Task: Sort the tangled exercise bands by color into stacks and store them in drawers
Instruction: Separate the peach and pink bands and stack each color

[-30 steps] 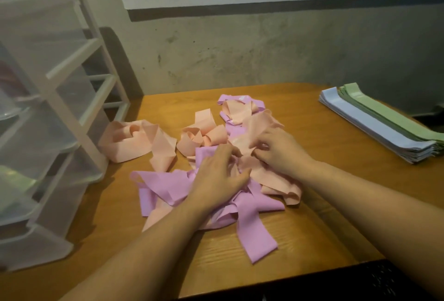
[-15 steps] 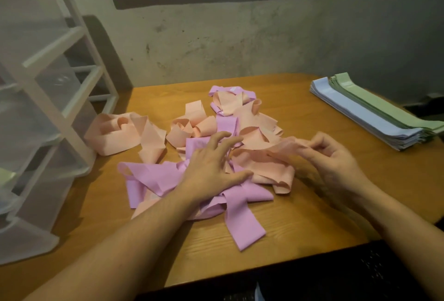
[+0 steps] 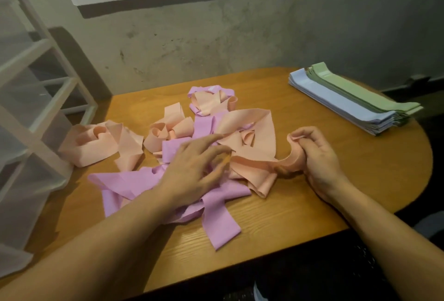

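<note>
I see the left hand (image 3: 192, 171) spread flat, fingers loose, pressing on the tangled heap of lilac and peach elastic bands (image 3: 199, 156) mid-way across the oval wooden table (image 3: 288, 223). The right hand (image 3: 317, 159) pinches one peach band (image 3: 254, 142), drawn taut from the heap. A separate peach coil (image 3: 96, 142) lies beside the translucent plastic drawer unit (image 3: 28, 113). Flat stacks of white and green bands (image 3: 348, 101) sit far right.

We see a rounded wooden table (image 3: 300, 209) bearing a tangled heap of pink and peach bands (image 3: 192, 156). Left of the heap lies a loose peach band (image 3: 101, 142); far right, a flat white-and-green stack (image 3: 348, 101).
</note>
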